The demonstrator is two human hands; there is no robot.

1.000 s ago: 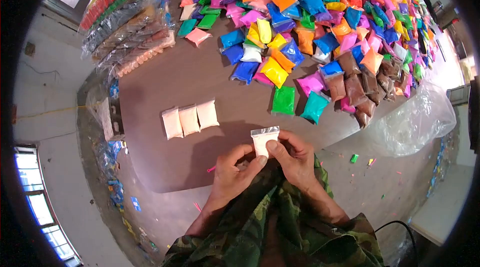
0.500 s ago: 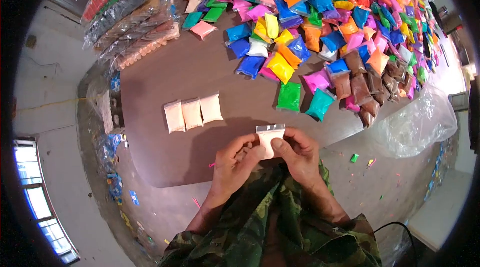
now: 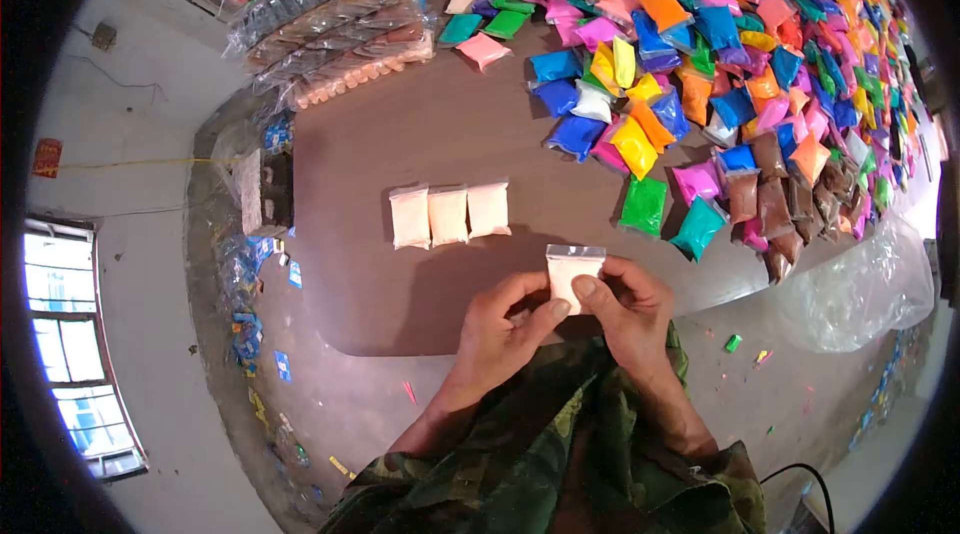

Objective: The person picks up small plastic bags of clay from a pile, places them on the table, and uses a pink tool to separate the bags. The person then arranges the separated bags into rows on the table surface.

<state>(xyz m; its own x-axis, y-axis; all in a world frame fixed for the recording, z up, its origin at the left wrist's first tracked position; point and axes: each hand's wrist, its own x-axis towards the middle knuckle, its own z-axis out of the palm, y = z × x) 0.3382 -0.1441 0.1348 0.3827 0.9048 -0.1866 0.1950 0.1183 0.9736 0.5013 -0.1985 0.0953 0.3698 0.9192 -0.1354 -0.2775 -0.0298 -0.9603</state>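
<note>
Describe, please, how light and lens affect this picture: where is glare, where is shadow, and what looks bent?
Head view: the window at lower left is partly washed out to white; head view: a shadow lies on the brown table beside the left hand; head view: the pale packet is bright, its outline readable; head view: corners are dark, and the wall's lower edge looks curved.

Camouflage garment [image 3: 540, 434] at six o'clock: green, brown, near-black blotches; cloth loose, deeply creased. Same pattern, left sleeve [image 3: 385, 489] near seven, right sleeve [image 3: 735, 484] between four and five. Forearms [image 3: 445, 414] bare. Left hand [image 3: 505, 327], right hand [image 3: 630, 314] ungloved; thumbnails short.
</note>
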